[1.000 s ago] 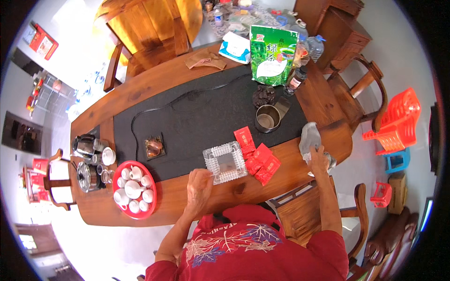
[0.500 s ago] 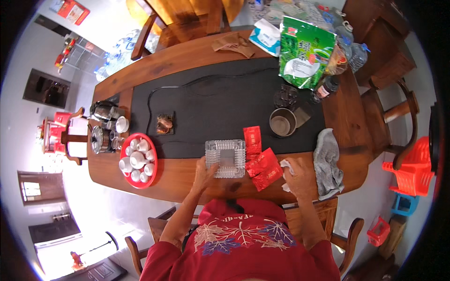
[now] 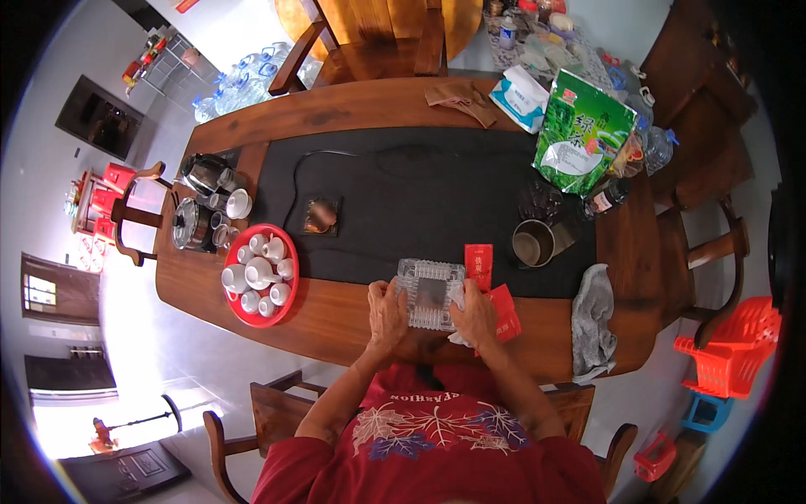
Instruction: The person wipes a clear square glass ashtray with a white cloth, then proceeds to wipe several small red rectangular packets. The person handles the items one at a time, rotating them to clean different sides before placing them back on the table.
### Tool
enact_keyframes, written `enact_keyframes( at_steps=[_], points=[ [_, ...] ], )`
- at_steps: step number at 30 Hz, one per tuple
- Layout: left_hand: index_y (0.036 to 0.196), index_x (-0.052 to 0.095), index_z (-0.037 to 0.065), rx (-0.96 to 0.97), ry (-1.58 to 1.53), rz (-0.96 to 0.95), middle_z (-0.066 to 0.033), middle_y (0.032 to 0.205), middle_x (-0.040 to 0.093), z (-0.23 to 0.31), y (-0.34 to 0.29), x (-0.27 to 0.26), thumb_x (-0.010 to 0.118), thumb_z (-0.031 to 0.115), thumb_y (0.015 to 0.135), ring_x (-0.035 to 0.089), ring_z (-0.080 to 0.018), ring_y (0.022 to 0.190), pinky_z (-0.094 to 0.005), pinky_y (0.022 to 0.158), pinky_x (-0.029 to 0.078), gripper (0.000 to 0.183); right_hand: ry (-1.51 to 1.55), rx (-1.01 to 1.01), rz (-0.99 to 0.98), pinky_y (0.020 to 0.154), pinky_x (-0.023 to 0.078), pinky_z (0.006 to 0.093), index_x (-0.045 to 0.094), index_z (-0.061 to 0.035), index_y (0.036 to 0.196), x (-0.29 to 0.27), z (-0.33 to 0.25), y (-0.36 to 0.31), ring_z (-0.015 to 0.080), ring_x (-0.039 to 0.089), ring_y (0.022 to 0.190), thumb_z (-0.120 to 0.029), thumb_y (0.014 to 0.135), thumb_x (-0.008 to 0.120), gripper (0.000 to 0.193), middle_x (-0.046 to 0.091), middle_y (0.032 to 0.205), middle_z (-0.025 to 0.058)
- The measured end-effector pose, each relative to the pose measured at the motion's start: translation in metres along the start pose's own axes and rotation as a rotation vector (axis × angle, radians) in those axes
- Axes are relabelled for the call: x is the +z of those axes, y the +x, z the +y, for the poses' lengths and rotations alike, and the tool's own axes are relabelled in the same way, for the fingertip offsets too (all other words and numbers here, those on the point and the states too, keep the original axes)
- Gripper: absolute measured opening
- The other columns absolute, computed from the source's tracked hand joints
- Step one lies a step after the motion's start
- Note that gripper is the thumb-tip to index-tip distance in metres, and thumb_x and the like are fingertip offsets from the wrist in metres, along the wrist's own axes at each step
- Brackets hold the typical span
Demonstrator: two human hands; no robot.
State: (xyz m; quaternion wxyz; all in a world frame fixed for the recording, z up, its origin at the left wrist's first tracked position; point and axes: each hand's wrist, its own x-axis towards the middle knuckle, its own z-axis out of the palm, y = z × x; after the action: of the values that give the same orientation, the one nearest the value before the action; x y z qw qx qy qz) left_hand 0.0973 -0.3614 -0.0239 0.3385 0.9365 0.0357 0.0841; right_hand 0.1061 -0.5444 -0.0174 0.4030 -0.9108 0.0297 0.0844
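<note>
A square, ridged clear glass dish (image 3: 425,317) sits near the table's front edge, right before me. My left hand (image 3: 387,314) is closed on its left side, fingers curled at the rim. In my right hand (image 3: 476,317), closed, is a crumpled white tissue (image 3: 457,296), pressed against the dish's right side. Red tea packets lie just right of the dish: one upright packet (image 3: 479,262) is in plain sight, and another packet (image 3: 505,311) is partly covered by my right hand.
On the left stand a red tray (image 3: 293,296) of white teacups and a glass kettle (image 3: 191,225). A metal cup (image 3: 532,244), a green tea bag (image 3: 585,130) and a dark bottle (image 3: 606,198) stand at right. A grey towel (image 3: 593,323) hangs over the right front edge.
My right hand has moved left with the tissue, from beside the red packets to the dish's right side. My left hand stays at the dish's left side. The whole view has shifted.
</note>
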Motion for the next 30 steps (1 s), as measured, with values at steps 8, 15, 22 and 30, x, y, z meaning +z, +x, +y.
enact_keyframes(
  at_steps=[8,15,22,30],
  points=[
    [0.111,0.053,0.0,0.135,-0.909,-0.394,-0.0194,0.116,0.046,0.022,0.002,-0.067,0.059,0.01,0.084,0.058,-0.0322,0.102,-0.041,0.083,0.052,0.029,0.38,-0.157,0.107,0.065,0.047,0.0441,0.047,-0.0025,0.108,-0.019,-0.038,-0.015,0.0389,0.061,0.078,-0.01,0.071,0.058,0.039,0.062,0.083,0.0206],
    [0.116,0.049,0.007,-0.604,-1.482,-0.24,-0.0185,0.107,0.061,0.014,0.007,-0.083,0.048,0.035,0.094,0.062,-0.0296,0.096,-0.041,0.075,0.056,0.036,0.907,-0.044,0.253,0.075,0.047,0.0314,0.038,-0.0056,0.118,-0.055,-0.127,-0.007,0.0173,0.052,0.088,-0.005,0.077,0.053,0.044,0.048,0.101,0.01],
    [0.107,0.051,0.005,-0.429,-1.36,-0.055,-0.0053,0.097,0.059,0.018,0.007,-0.089,0.039,0.032,0.098,0.057,-0.0126,0.085,-0.0274,0.073,0.049,0.031,-0.039,-0.663,0.276,0.09,0.038,0.0428,0.047,0.0004,0.111,0.017,-0.159,0.005,0.0347,0.049,0.101,0.0,0.074,0.053,0.038,0.047,0.11,0.0195],
    [0.111,0.049,0.003,-0.33,-1.275,-0.112,-0.0055,0.093,0.056,-0.003,0.0,-0.117,0.026,0.036,0.101,0.056,-0.0107,0.083,-0.0245,0.071,0.047,0.041,0.02,-0.986,-0.105,0.084,0.046,0.0389,0.056,0.0046,0.106,0.027,-0.168,-0.013,0.0326,0.053,0.1,0.003,0.07,0.061,0.037,0.052,0.113,0.0164]
  ],
)
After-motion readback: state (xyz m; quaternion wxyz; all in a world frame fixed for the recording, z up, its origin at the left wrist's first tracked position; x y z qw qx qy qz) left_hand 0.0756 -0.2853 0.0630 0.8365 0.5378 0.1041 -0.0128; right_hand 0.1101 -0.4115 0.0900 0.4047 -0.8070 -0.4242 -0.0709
